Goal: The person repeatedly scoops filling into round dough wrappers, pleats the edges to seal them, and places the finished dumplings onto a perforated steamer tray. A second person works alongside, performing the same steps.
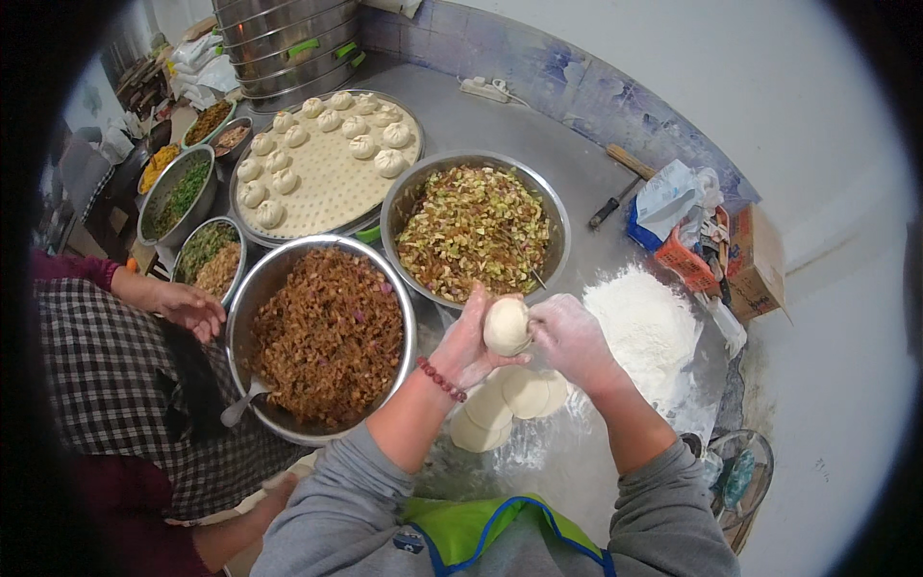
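My left hand (pixel 465 346), with a red bead bracelet at the wrist, cups a round dough bun (pixel 507 327). The fingertips of my floury right hand (pixel 573 339) pinch the bun's right edge; its filling is hidden. Below my hands, flat round dough wrappers (pixel 479 418) overlap on the floured metal table (pixel 555 469). Just beyond is a steel bowl (pixel 566 238) of chopped vegetable filling (pixel 472 231). To the left, a larger steel bowl (pixel 409 310) holds brown filling (pixel 328 339), with a spoon (pixel 241 405) at its rim. A heap of flour (pixel 642 324) lies right of my right hand.
A round steamer tray (pixel 317 195) holds several pleated buns (pixel 390 163), near stacked steamers (pixel 288 43). A co-worker's hand (pixel 191 309) is at the left, beside smaller filling bowls (pixel 177 195). An orange basket (pixel 689 263), cardboard box (pixel 757 260) and scraper-like tool (pixel 613 205) lie right.
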Available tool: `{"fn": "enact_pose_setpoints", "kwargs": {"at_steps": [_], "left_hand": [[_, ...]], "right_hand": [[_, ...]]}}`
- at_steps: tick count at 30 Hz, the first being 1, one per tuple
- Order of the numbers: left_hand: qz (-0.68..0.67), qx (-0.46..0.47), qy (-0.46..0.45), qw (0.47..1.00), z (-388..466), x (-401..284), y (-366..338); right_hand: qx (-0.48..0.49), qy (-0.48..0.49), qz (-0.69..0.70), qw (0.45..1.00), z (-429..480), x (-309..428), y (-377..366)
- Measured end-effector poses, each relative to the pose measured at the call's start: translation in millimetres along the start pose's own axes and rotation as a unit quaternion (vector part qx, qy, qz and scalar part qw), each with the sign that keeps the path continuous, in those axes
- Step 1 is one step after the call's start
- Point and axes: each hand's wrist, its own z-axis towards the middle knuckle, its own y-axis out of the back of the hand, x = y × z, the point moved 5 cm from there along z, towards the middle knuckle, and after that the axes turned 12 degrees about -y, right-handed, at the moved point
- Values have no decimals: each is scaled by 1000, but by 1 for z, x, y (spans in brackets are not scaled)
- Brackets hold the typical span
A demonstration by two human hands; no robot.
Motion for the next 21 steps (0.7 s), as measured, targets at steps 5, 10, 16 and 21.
{"fn": "enact_pose_setpoints", "kwargs": {"at_steps": [5, 10, 16, 21], "left_hand": [[56, -12, -126, 990, -7, 8, -15], [-22, -9, -135, 991, -17, 21, -23], [27, -52, -242, 969, -41, 30, -31], [-12, -80, -201, 976, -45, 40, -32]], "right_hand": [[-29, -78, 88, 993, -15, 0, 4], [-70, 55, 6, 996, -28, 16, 15], [201, -394, 471, 763, -49, -16, 6], [116, -183, 222, 951, -56, 10, 19]]}}
